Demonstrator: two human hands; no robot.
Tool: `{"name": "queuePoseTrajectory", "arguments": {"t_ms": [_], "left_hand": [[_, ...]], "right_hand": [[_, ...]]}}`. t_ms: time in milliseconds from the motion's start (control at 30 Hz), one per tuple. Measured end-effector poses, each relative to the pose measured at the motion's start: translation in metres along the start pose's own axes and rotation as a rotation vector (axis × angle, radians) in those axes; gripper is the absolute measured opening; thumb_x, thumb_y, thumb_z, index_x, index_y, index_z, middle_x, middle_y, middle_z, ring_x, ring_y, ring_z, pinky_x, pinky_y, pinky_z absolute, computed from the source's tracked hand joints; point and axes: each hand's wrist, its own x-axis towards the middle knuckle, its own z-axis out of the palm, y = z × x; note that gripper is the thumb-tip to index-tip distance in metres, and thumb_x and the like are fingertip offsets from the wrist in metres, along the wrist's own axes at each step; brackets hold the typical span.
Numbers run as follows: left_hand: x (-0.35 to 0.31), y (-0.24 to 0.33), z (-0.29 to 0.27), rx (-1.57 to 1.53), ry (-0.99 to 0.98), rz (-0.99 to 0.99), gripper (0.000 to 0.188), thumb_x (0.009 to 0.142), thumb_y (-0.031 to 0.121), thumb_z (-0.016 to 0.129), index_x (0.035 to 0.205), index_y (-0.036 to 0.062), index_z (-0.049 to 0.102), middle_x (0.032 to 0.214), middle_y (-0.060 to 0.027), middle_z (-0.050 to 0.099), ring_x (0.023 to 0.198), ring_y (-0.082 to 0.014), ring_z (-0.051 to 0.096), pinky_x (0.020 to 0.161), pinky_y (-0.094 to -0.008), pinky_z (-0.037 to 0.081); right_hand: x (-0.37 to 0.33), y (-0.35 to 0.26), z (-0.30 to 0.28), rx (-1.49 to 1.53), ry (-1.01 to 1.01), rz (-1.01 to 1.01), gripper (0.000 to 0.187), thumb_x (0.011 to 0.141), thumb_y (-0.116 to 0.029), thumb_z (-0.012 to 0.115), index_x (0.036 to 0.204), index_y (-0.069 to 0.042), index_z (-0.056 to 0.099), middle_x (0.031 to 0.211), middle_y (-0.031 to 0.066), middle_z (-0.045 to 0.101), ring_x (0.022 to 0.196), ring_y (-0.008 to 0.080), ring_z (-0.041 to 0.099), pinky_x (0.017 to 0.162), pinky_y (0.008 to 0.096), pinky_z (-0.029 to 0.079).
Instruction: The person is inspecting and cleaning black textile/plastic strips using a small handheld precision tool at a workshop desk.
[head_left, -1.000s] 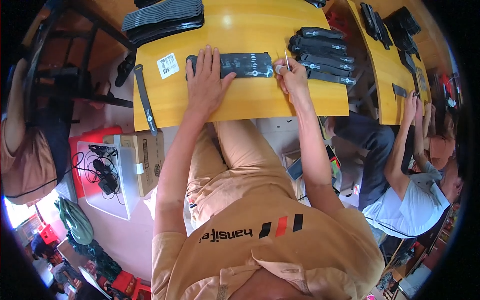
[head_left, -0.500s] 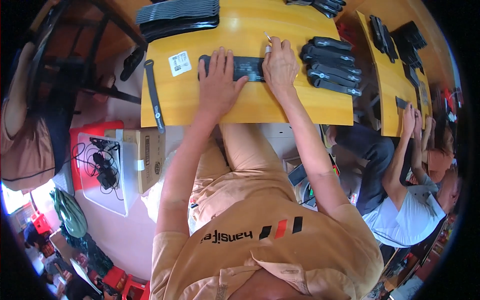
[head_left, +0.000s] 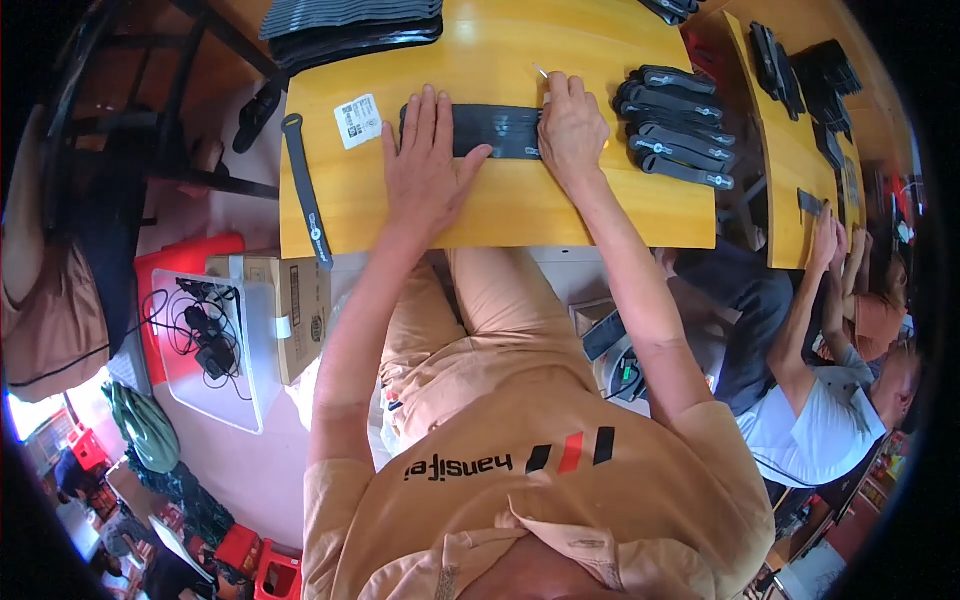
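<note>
A person in a tan short-sleeved shirt sits at a yellow wooden table, both bare hands on a flat, black, rectangular piece with a slightly shiny face, which lies lengthwise across the tabletop in front of the body. The left hand is laid palm down over the piece's left end, three fingers side by side, the little finger spread outward and the thumb extended toward the right along the near edge. At the right end, the right hand is curled, its fingers closed around a thin, pale rod whose tip juts out beyond the knuckles; exactly how the fingertips pinch it cannot be told. Near the left hand lies a white, printed paper label, and farther left a single dark grey strap with a looped end runs to the table's near edge. Folded dark grey straps are piled just beside the right hand; a layered stack of black strips stands at upper left. At right, a co-worker in a white top works at another yellow table.
</note>
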Motion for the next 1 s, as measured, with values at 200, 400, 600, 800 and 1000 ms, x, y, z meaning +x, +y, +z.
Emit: {"name": "queuePoseTrajectory", "arguments": {"t_ms": [200,400,600,800,1000], "left_hand": [[-0.004,-0.009,-0.003,-0.054,0.03,-0.065,0.065,0.087,0.043,0.044,0.133,0.0012,0.028,0.14,-0.0133,0.027,0.13,-0.0274,0.023,0.105,-0.0449,0.015],[-0.036,-0.042,-0.053,-0.224,0.36,-0.223,0.048,0.086,0.027,0.049,0.122,-0.0034,0.043,0.123,-0.0228,0.044,0.118,-0.0346,0.039,0.097,-0.04,0.03],[-0.079,-0.068,-0.088,-0.039,0.143,-0.658,0.045,0.078,0.027,0.061,0.11,-0.0029,0.051,0.105,-0.0204,0.052,0.095,-0.0355,0.052,0.079,-0.042,0.042],[-0.081,-0.076,-0.087,-0.074,0.062,-0.716,0.037,0.07,0.022,0.065,0.1,0.0011,0.055,0.08,-0.0157,0.061,0.08,-0.0342,0.059,0.073,-0.042,0.045],[-0.082,-0.073,-0.087,-0.137,0.039,-0.772,0.034,0.069,0.018,0.064,0.096,0.0003,0.056,0.079,-0.0166,0.062,0.08,-0.0346,0.06,0.073,-0.0408,0.045]], "right_hand": [[-0.002,-0.004,0.002,0.005,0.0,-0.002,0.01,0.077,-0.009,0.054,0.085,-0.007,0.049,0.077,0.0112,0.051,0.069,0.0287,0.055,0.054,0.0405,0.045],[-0.004,-0.002,-0.003,0.099,0.013,0.01,0.011,0.077,-0.009,0.054,0.086,-0.007,0.05,0.078,0.0115,0.052,0.069,0.0305,0.055,0.056,0.0428,0.044],[-0.005,-0.005,-0.016,0.154,0.197,-0.019,0.015,0.076,-0.009,0.055,0.09,-0.007,0.054,0.078,0.0112,0.053,0.073,0.0306,0.052,0.061,0.0398,0.043],[-0.031,-0.024,-0.065,0.397,0.256,-0.038,0.016,0.073,-0.002,0.053,0.088,-0.005,0.055,0.078,0.0118,0.054,0.074,0.0303,0.05,0.063,0.0389,0.041],[-0.116,-0.051,-0.092,0.648,-0.077,-0.01,0.025,0.064,0.004,0.051,0.087,-0.004,0.056,0.079,0.0133,0.056,0.076,0.0314,0.055,0.064,0.0391,0.045]]}}
